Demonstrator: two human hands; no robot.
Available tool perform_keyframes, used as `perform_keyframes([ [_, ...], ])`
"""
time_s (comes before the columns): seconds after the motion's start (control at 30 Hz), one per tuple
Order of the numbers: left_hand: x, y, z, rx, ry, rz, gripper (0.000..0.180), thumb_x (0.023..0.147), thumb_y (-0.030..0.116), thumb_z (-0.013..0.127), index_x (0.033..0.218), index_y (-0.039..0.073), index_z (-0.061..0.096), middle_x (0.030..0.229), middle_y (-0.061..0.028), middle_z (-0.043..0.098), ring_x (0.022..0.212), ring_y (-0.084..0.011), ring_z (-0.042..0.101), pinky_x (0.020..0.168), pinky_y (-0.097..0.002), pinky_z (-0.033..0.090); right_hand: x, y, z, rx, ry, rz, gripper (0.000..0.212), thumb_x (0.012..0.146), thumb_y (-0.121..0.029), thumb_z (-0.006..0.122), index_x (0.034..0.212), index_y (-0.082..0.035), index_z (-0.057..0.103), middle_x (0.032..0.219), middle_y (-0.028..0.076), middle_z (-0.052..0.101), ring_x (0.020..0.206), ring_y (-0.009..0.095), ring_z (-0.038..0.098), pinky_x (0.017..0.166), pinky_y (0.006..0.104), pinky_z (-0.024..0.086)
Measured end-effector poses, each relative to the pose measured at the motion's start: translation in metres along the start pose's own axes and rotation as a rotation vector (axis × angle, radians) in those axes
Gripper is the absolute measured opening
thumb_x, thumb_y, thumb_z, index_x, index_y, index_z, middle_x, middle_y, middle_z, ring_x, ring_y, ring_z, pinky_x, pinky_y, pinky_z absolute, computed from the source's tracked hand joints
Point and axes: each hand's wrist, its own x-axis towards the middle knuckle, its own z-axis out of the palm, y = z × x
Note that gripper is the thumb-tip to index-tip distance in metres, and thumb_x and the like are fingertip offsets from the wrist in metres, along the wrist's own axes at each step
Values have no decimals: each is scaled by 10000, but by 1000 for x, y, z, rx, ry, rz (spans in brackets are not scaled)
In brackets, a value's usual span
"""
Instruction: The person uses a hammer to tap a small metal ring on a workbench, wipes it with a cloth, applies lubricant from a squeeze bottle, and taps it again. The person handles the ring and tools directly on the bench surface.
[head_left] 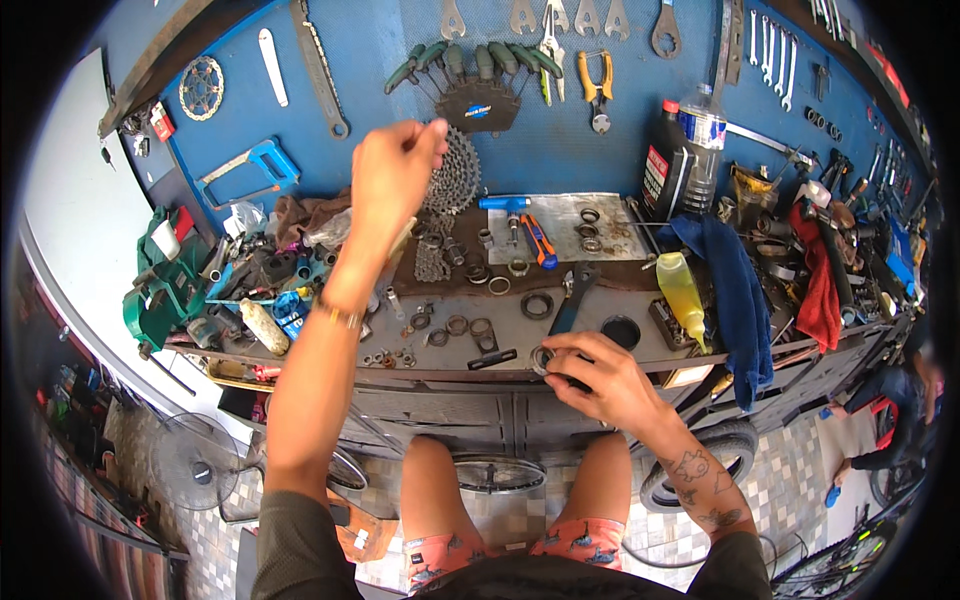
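Observation:
My left hand (pixel 392 168) is raised in front of the tool wall, beside a large cassette (pixel 456 178). Its fingers are curled together, and I cannot make out what, if anything, is in them. Low at the bench's front edge, my right hand (pixel 592 375) pinches a small metal ring (pixel 541 360) between thumb and fingers. Just left of that ring lies a black bar-shaped part (pixel 492 359). Farther back are a dark ring (pixel 537 305) and a dark-handled wrench (pixel 574 298). Several small rings and a chain (pixel 432 262) lie to the left.
A blue T-handled tool (pixel 505 203) and an orange-blue utility knife (pixel 539 243) lie near a stained sheet (pixel 570 215). At right stand a yellow squeeze bottle (pixel 680 300), a black bottle (pixel 662 165) and a hanging blue cloth (pixel 735 310). Clutter fills both bench ends; another person (pixel 895 400) is far right.

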Motion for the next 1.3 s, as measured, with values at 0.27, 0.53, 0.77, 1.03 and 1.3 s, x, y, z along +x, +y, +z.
perform_keyframes([
  [0.27,112,-35,77,-116,86,-90,283,1001,146,656,1223,-24,701,923,-84,757,638,-120,674,539,-295,608,-5,9,7,-56,32,-84,179,871,-147,799,995,-70,695,1152,56,723,974,279,696,832,378,586],
  [0.53,145,-41,107,-140,245,-219,257,980,246,676,1166,97,771,788,-102,782,591,-204,742,657,-367,602,-6,14,10,-83,96,-136,174,871,-213,818,936,-88,715,1144,30,744,946,226,696,796,348,573],
  [0.77,149,-38,103,20,314,-157,321,985,297,683,1208,73,742,816,-45,791,639,-199,739,767,-405,594,-8,17,13,-116,117,-118,197,869,-264,832,894,-111,712,1123,-14,765,903,194,701,749,330,536],
  [1.03,145,-27,107,-149,267,-103,242,989,203,694,1058,-27,725,755,-74,769,543,-166,690,543,-323,596,-8,18,14,-10,130,-27,206,882,-265,805,856,-103,681,1105,-8,754,953,215,687,792,354,549],
  [1.3,95,-35,128,-219,41,-138,295,1038,274,645,1059,-11,718,743,-64,721,523,-104,615,466,-279,537,-11,18,14,-44,133,-24,219,850,-263,847,896,-123,684,1099,-24,764,969,202,702,810,350,566],
])
